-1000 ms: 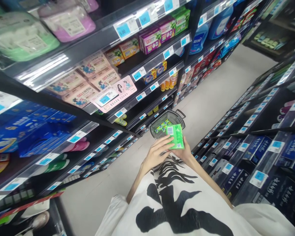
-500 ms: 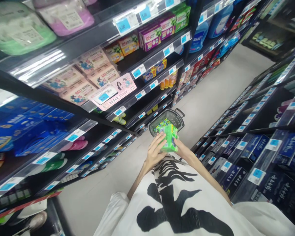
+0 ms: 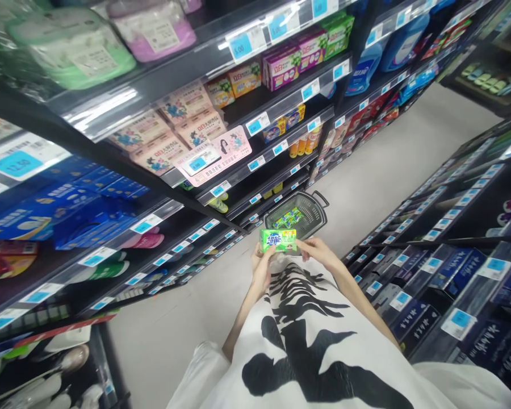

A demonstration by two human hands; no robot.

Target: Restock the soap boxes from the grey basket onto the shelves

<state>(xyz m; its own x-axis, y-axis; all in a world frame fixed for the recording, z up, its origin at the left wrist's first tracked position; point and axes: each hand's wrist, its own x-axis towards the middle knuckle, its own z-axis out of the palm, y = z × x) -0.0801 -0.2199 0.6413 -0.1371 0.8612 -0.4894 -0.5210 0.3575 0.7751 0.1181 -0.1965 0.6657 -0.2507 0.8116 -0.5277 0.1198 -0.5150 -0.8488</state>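
A green soap pack [image 3: 277, 241] with blue and white lettering is held in front of my waist, its printed face turned up toward me. My left hand [image 3: 262, 266] is closed around its left end and lower edge, the thumb on the front. At the right end, the fingers of my right hand [image 3: 317, 250] pinch the pack's edge. Just beyond the pack stands a dark grey shopping basket [image 3: 317, 215] on the floor. Inside lie more green packs [image 3: 288, 218], partly covered from view by the one in my hands.
Shelves on the left carry pink soap boxes [image 3: 187, 116], purple soap boxes [image 3: 281, 69] and blue bottles [image 3: 364, 69]. Dark blue boxes [image 3: 460, 271] line the shelf on the right. Pale floor [image 3: 392, 162] runs along the aisle between them.
The green pack has turned so its lettered broad face shows instead of its corner. My left hand has shifted from the top to its lower left end. The view has moved slightly left.
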